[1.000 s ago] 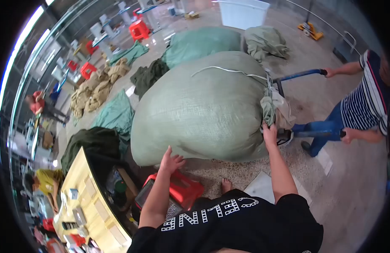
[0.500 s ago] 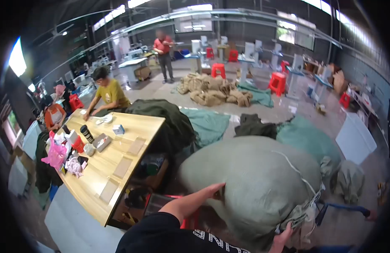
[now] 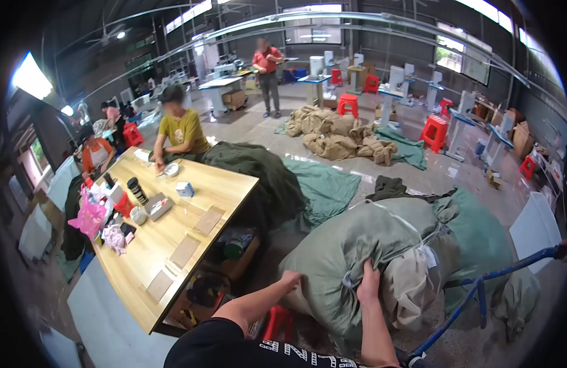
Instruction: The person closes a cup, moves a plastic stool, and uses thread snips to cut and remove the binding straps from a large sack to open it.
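A large, full grey-green sack [image 3: 332, 245] bulges in front of me, its top side crossed by a white cord [image 3: 400, 214]. My left hand [image 3: 291, 280] is closed at the sack's left side, gripping its cloth. On the near right side, my right hand [image 3: 369, 281] clutches a bunched fold of the same sack. Beside that hand hangs beige cloth [image 3: 409, 288], near the sack's gathered end. The fingertips of both hands are partly hidden in the fabric.
A blue metal cart frame [image 3: 479, 282] stands at right, another person's hand [image 3: 563, 248] at its handle. Behind lies a green sack [image 3: 476, 227]. A wooden table [image 3: 191, 211] with small items stands left, near a seated person [image 3: 182, 132]. A red stool [image 3: 278, 322] is below.
The sack has turned and tipped, bringing its corded, gathered end upward. My right hand has moved up and left onto a fold; the blue cart frame now shows more fully.
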A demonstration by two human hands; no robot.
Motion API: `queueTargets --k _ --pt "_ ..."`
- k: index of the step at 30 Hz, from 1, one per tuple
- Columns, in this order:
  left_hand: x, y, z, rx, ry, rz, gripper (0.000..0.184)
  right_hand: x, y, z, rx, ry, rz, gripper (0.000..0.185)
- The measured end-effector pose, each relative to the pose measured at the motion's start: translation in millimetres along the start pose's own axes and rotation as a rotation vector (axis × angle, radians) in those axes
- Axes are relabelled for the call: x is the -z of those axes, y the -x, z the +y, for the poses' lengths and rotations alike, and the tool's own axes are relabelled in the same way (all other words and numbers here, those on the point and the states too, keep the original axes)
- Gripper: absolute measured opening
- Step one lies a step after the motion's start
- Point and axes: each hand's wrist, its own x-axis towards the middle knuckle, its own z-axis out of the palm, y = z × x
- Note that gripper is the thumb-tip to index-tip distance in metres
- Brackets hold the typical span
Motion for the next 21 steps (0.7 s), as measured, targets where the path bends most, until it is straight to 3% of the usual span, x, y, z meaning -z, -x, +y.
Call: queueTargets --k 1,3,5,7,9,12,13,14,15,16,17,18,19,21 --pt "5 9 12 -0.158 -0.133 0.156 0.027 -12 -13 -6 -0.001 -0.021 -0.029 0.036" --pt "10 49 55 -0.663 -0.089 0.446 0.038 -14 -34 -6 -0.098 -0.041 -0.072 0.034" --pt "9 108 121 -1.061 -0.200 0.352 0.051 4 -47 6 -0.191 -0.018 -0.115 0.035" --pt "-12 127 151 -1.359 -0.257 -0.065 0.055 3 -44 4 -0.155 0.063 -0.086 0.033" --pt "-60 125 141 -1.217 -0.308 -0.122 0.060 -7 -36 -17 -0.029 0.198 -0.084 0.030" --pt "-82 133 154 -0.965 -0.417 -0.050 0.053 -2 -34 -26 -0.043 0.204 -0.191 0.028" --pt "-94 127 143 -0.960 -0.321 0.086 0.043 -1 -36 -25 0.001 0.238 -0.196 0.027" --pt "-96 118 136 -0.645 -0.348 0.009 0.034 8 -42 -14 -0.054 0.496 -0.212 0.030" --pt "-100 84 114 -0.877 -0.293 -0.064 0.023 1 -41 -16 0.053 0.672 -0.164 0.033" --pt "-95 88 131 -0.737 -0.179 -0.125 0.014 2 -44 -5 0.058 0.576 -0.184 0.033" --pt "-87 105 152 -0.432 -0.023 -0.192 0.013 6 -47 3 -0.015 0.482 -0.300 0.026" --pt "-86 110 159 -0.441 0.135 -0.175 0.016 -7 -30 -35 0.099 0.511 -0.381 0.027" --pt "-83 111 161 -0.444 0.294 -0.148 0.019 -5 -35 -30 -0.140 0.354 -0.499 0.033" --pt "-75 106 160 -0.345 0.395 -0.232 0.022 -1 -30 -45 -0.181 0.103 -0.560 0.037"
